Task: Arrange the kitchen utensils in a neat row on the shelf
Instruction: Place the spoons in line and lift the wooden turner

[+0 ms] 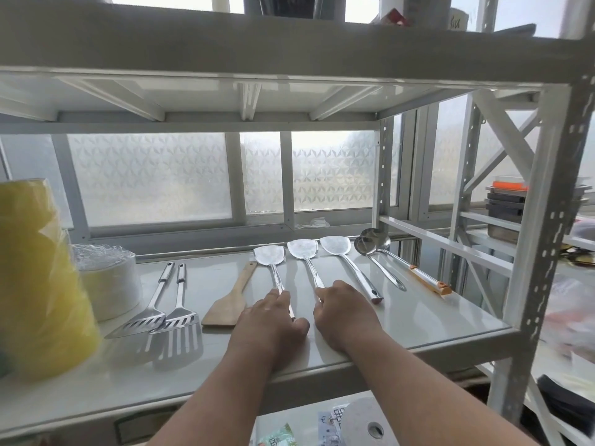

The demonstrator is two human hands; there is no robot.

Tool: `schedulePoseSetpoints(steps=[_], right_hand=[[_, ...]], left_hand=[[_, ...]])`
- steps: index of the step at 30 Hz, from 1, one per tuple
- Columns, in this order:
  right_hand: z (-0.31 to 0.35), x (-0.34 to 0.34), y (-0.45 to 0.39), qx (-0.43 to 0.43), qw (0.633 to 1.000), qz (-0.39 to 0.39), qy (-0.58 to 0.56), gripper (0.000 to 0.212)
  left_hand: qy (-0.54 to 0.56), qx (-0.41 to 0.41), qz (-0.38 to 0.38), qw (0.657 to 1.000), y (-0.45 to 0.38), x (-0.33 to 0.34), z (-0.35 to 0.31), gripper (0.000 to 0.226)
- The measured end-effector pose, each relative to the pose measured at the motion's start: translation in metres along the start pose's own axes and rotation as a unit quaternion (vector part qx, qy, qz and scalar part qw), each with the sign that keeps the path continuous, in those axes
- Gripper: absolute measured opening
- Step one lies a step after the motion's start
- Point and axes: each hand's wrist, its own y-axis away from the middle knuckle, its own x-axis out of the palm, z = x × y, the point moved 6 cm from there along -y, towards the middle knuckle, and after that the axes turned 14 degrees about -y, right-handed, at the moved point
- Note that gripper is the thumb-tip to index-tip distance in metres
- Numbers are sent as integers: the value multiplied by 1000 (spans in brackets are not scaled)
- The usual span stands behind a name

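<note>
Steel utensils lie side by side on the white shelf point(418, 320). From the left come two slotted turners point(154, 312) point(180, 313), a wooden spatula point(230, 302), three steel spatulas point(269, 256) point(302, 249) point(336, 245) and two ladles point(365, 246) point(376, 235), one with an orange handle. My left hand point(273, 320) covers the handle end of the first steel spatula. My right hand point(344, 309) covers the handle end of the second. The fingers of both hands curl over the handles; the handle ends are hidden.
A large yellow wrapped roll point(35, 278) and a stack of white plastic-wrapped bowls point(109, 281) stand at the shelf's left. A frosted window is behind. An upper shelf hangs overhead. The rack's upright post point(541, 252) is on the right, with stacked trays point(505, 201) beyond.
</note>
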Motion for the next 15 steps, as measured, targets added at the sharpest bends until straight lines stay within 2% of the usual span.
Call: schedulePoseSetpoints(steps=[4,9,15], right_hand=[[0,0,-1,1,1000,0,-4,25],[1,-1,1,9,1000,6,-1,24],[0,-1,1,19,1000,9,-4,26]], left_hand=[[0,-5,2,1000,0,0,0,46],[1,-7,6,1000,-1,0,1,39],[-3,-9,12,1000,0,0,0,43]])
